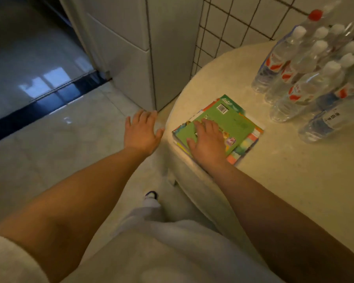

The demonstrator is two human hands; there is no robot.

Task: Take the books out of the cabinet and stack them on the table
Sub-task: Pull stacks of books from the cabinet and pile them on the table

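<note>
A stack of colourful books (pixel 233 121), the top one green with a barcode, lies near the left edge of the round cream table (pixel 284 170). My right hand (pixel 207 139) rests flat on the top book with fingers spread. Off the table's edge to the left, my left hand (pixel 142 130) hovers over the floor, fingers apart and holding nothing. The white cabinet (pixel 151 58) stands behind the table's left side; its inside is not visible.
Several clear water bottles (pixel 307 78) with white and red caps crowd the table's far right. A tiled wall (pixel 243 23) runs behind. Pale tile floor (pixel 49 144) with a dark threshold strip lies to the left.
</note>
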